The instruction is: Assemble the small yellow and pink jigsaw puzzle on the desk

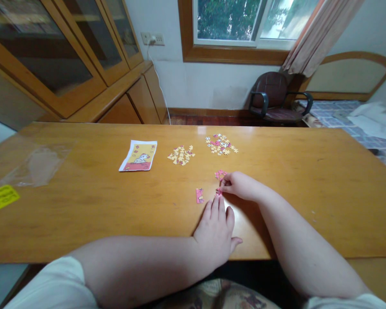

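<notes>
My left hand [215, 229] lies on the table with fingers stretched out and thumb apart. Its fingertips touch the near edge of a few pink jigsaw puzzle pieces [218, 192]. From the right, my right hand [239, 185] reaches in, thumb and fingers pinched at the far right side of these pieces, on a puzzle piece mostly covered by the fingers. Just left of them is a small joined block of pink puzzle pieces [199, 195]. Beyond my right fingertips sits a little heap of loose pink pieces [220, 174].
Farther back lie a pile of yellow pieces [181, 155] and a mixed pile [221, 144]. A picture card [139, 155] is left of them. A clear plastic bag [38, 165] and a yellow label [1, 198] rest on the wooden table [99, 206]. An armchair [272, 96] stands behind.
</notes>
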`<state>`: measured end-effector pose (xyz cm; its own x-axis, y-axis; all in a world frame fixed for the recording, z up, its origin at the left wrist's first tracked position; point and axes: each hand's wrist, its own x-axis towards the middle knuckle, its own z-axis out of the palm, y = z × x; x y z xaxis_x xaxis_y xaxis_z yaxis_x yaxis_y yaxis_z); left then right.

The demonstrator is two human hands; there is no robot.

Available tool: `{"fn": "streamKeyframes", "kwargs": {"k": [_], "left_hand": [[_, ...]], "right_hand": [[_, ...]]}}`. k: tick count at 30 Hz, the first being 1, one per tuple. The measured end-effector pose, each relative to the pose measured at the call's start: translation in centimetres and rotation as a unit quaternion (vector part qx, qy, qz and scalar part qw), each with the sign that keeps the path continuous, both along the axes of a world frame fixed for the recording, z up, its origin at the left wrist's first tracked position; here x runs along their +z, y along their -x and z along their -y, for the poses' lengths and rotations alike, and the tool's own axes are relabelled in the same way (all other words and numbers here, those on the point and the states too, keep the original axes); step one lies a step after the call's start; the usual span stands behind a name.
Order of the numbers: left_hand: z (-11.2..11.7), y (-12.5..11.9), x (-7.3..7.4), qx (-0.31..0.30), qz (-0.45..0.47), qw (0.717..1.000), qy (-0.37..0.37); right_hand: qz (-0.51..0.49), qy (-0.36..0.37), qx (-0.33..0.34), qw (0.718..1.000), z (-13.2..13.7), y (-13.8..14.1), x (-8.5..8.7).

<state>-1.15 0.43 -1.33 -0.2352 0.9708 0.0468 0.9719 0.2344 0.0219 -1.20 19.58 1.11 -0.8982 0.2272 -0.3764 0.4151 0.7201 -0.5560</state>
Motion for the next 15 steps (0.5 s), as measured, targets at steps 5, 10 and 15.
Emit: {"fn": "streamKeyframes", "kwargs": {"k": [5, 10, 15], "left_hand": [[-0.05, 0.0, -0.02, 0.0, 0.003, 1.0, -0.006], [-0.03, 0.01, -0.03, 0.001, 0.002, 1.0, -0.006], [0.02, 0.02, 0.05, -0.001, 0.005, 1.0, -0.004]], "right_hand": [[0.003, -0.033, 0.007, 0.999, 0.38, 0.14, 0.2], [-0.002, -0.044, 0.007, 0.999, 0.6, 0.21, 0.19], [-0.009, -0.045, 0.012, 0.999, 0.63, 0.24, 0.01]]}}
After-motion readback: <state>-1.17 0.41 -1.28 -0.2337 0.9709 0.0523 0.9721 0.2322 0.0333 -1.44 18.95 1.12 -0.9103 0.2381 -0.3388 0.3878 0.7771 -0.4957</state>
